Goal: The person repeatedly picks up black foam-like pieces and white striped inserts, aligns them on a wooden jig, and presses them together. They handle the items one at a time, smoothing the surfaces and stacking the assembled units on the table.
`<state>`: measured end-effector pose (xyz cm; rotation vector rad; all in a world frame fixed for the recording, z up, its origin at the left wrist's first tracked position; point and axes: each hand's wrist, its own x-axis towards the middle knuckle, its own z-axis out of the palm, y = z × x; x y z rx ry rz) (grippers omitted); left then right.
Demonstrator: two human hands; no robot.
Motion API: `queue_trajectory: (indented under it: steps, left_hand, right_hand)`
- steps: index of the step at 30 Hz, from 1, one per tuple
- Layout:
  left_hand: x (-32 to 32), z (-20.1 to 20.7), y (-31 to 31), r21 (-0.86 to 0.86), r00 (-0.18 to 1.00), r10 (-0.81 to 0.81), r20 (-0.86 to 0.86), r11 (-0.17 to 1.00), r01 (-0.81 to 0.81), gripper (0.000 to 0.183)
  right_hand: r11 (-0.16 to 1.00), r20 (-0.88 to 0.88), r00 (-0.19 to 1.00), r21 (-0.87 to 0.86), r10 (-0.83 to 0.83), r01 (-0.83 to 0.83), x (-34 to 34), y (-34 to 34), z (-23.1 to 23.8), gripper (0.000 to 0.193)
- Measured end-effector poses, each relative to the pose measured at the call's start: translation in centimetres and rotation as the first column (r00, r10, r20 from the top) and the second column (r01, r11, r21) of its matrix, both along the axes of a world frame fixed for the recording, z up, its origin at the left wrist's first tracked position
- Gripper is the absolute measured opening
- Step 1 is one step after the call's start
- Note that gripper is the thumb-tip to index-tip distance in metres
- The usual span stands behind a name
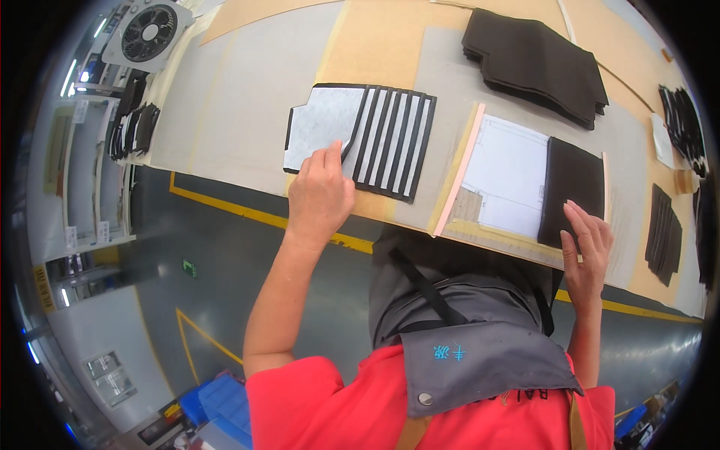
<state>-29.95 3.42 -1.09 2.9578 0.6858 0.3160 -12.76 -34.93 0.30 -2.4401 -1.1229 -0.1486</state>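
Observation:
A flat fabric piece with a white face, black edging and several black strips [397,142] lies on the worktable. My left hand [322,187] is closed at its near edge, thumb and fingers pinching a black edge that lifts slightly between the white area and the strips. To the right, a paper template [506,172] with printed lines lies between two pale pink bars. A black fabric piece [574,180] covers its right part. My right hand [589,244] is open, its fingertips resting on the lower right of that black piece, thumb apart.
Behind the template sits a stack of black fabric pieces [532,64]. More dark pieces [664,236] lie at the right, near a roll of tape [685,181]. A fan [150,31] stands at the far left, above dark bundles [135,131]. The table's front edge [405,223] runs before me.

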Motion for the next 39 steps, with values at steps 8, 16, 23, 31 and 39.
queue_trajectory:
  steps: [8, 16, 23, 31, 39]
  left_hand:
    - [-1.2, -0.1, 3.3, -0.420, 0.955, 0.130, 0.265, 0.907, -0.007, 0.039]
    - [-1.3, 1.1, 11.4, -0.774, 0.485, 0.620, 0.617, 0.590, 0.231, 0.018]
    - [-1.6, 12.4, 9.5, -0.220, 0.336, 0.178, 0.925, 0.971, 0.092, 0.024]
    - [3.8, 14.2, -2.2, -0.272, 0.707, -0.050, 0.705, 0.902, 0.335, 0.034]
    - [7.0, 15.0, -9.2, -0.446, 0.747, -0.299, 0.594, 0.650, 0.615, 0.060]
  right_hand:
    - [0.976, 0.039, 0.977, 0.052, 0.208, -0.210, -0.2, 5.8, 2.1, 0.045]
    - [0.858, 0.048, 0.873, 0.166, 0.485, -0.486, -3.1, 14.5, 2.1, 0.049]
    - [0.909, 0.124, 0.911, 0.099, 0.393, -0.405, -1.8, 12.9, 3.2, 0.049]
    - [0.929, 0.151, 0.961, 0.261, 0.230, -0.264, 2.4, 10.5, 8.1, 0.061]
    - [0.934, -0.664, 0.658, 0.233, 0.356, -0.271, 2.9, 7.8, 10.7, 0.039]
